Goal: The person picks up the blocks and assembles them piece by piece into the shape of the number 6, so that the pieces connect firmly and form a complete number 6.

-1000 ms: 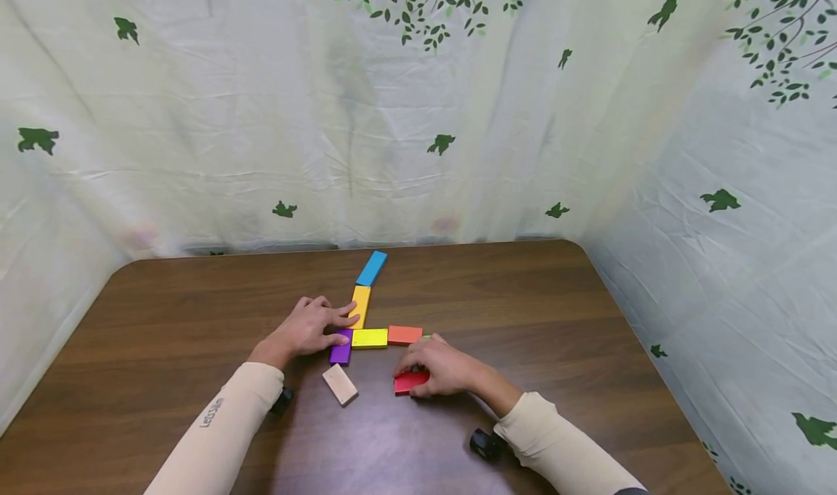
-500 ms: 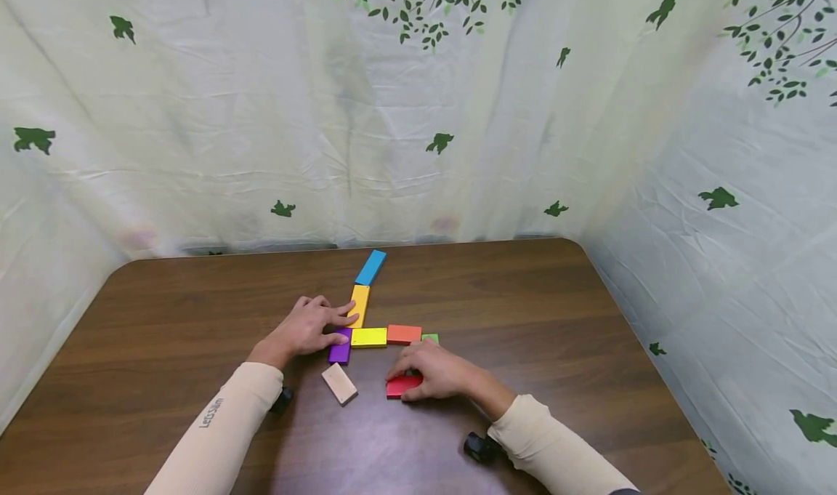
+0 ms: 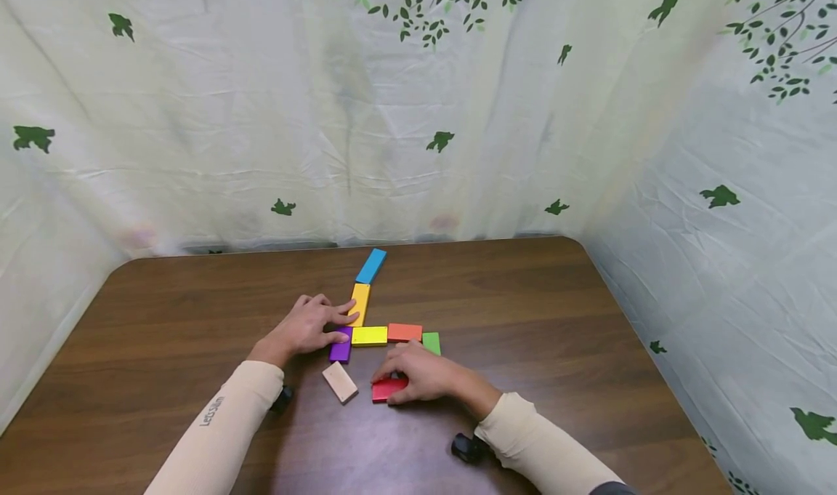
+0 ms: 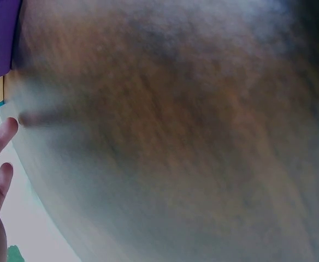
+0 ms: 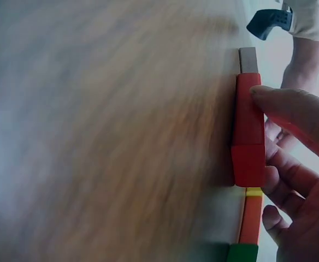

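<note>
My right hand (image 3: 423,373) pinches a red block (image 3: 387,391) low at the tabletop; in the right wrist view the thumb lies along one side of the red block (image 5: 249,123) and fingers are on the other. My left hand (image 3: 302,329) has its fingers extended over the amber block (image 3: 361,300), the thumb at the purple block (image 3: 341,348). A yellow block (image 3: 369,336) adjoins the purple one, followed rightward by an orange block (image 3: 405,332) and a green block (image 3: 431,343). Beyond the amber block lies a blue block (image 3: 371,266). The plain wooden block (image 3: 340,382) lies askew between the hands.
All the blocks are on a brown wooden table (image 3: 556,320). A pale curtain (image 3: 392,182) printed with leaves and birds hangs behind it and at the sides. Each wrist carries a small black camera (image 3: 466,448).
My right hand has slid the red block leftward and slightly nearer, towards the wooden block. The green block, mostly covered before, now shows fully. My left hand has stayed in place.
</note>
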`<state>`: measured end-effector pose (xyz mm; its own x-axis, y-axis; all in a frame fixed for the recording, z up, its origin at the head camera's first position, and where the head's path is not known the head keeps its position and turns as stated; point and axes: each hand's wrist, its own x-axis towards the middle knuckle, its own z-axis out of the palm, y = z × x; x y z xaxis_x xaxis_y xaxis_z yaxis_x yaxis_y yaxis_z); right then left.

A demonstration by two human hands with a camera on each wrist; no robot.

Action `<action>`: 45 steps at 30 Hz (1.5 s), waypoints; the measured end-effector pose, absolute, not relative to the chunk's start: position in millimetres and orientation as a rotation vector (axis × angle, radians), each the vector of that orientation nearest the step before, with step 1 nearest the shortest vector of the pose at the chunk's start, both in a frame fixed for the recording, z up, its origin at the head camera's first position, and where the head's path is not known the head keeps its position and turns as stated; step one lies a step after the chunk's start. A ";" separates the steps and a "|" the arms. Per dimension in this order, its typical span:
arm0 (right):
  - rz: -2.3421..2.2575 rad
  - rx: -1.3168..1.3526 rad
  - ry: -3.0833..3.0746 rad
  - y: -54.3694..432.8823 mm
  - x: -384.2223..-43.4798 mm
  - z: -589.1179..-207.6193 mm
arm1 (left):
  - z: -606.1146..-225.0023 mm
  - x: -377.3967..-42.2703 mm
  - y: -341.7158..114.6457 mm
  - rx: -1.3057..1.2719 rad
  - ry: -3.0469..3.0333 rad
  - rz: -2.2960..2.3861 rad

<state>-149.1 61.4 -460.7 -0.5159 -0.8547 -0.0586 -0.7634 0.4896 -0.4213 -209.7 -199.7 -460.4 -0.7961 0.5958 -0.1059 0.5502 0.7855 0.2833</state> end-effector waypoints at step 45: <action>-0.541 -1.356 2.500 40.4 -145.2 -462.5 | -459.1 -209.4 -199.5 0.931 2.789 0.327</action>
